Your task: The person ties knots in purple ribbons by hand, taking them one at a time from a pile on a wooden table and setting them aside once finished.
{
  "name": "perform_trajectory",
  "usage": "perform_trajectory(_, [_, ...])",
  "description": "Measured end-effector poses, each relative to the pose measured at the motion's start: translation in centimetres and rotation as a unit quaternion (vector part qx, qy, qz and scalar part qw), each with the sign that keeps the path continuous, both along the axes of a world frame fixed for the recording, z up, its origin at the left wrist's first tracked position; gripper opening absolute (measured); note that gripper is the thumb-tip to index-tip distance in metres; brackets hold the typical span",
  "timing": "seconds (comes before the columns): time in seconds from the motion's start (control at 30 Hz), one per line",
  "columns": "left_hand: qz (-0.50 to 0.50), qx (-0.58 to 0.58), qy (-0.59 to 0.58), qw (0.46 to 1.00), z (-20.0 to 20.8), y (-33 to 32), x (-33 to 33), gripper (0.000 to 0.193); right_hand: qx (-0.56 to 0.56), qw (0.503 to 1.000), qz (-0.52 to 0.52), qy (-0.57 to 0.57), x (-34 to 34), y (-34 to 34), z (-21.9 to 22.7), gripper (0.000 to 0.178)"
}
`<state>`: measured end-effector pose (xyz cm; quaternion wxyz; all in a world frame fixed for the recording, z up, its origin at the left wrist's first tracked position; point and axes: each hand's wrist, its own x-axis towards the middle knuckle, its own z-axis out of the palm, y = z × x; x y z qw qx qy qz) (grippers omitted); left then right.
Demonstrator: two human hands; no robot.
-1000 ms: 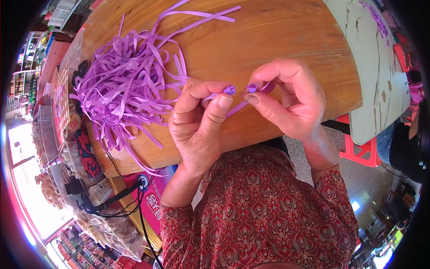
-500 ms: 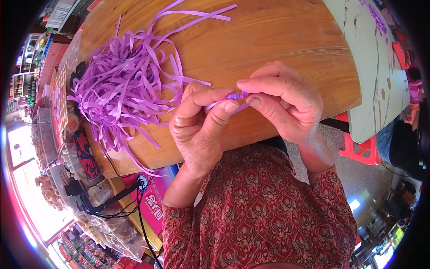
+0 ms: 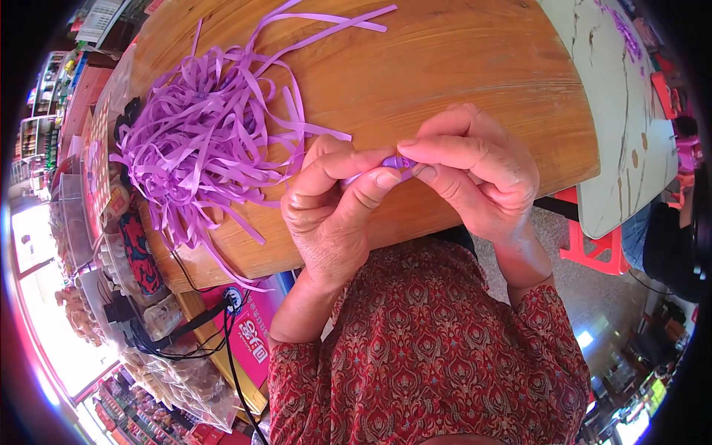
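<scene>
Between my two hands is a purple ribbon (image 3: 398,162), partly rolled or folded into a small piece. My left hand (image 3: 334,196) pinches it between thumb and forefinger. From the other side, the thumb and forefinger of my right hand (image 3: 478,170) close on the same small piece. Much of it is hidden by the fingertips, so its exact shape is hard to make out. To the left of my left hand, a big tangled heap of purple ribbons (image 3: 200,141) lies on the wooden table (image 3: 452,59). A few loose ends stretch toward the far edge and toward my left wrist.
A pale marbled table (image 3: 623,148) adjoins at the right, with more purple strips (image 3: 627,33) at its far end. A red plastic stool (image 3: 597,251) stands below it. Plastic bags (image 3: 182,389), black cables (image 3: 196,348) and a pink box (image 3: 248,337) crowd the left.
My right fingertips have come in against the purple piece, and the gap between my hands has narrowed. The heap has hardly changed.
</scene>
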<state>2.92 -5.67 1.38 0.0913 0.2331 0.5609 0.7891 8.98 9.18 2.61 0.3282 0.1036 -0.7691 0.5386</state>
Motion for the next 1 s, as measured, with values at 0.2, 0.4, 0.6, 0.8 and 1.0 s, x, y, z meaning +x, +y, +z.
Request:
perform_trajectory(0.2, [-0.001,0.012,-0.019,1.000,-0.1,-0.1,0.0,0.019,-0.004,1.000,0.012,0.001,-0.1,0.0,-0.2,0.023])
perform_trajectory(0.4, [-0.006,0.018,-0.017,1.000,-0.1,0.0,0.0,0.019,-0.021,1.000,0.013,-0.014,-0.1,0.0,-0.2,0.022])
perform_trajectory(0.6, [-0.003,-0.023,0.016,1.000,0.0,-0.3,-0.3,0.018,-0.011,1.000,0.015,-0.007,-0.3,0.2,-0.3,0.022])
perform_trajectory(0.8, [0.006,-0.111,0.064,0.992,0.3,-0.9,-0.6,0.016,0.095,0.995,-0.024,0.028,-0.2,0.0,-0.1,0.022])
perform_trajectory(1.0, [-0.037,-0.030,-0.014,0.999,-0.2,-0.3,-0.3,0.015,0.046,0.999,0.005,0.022,-0.4,0.2,-0.1,0.021])
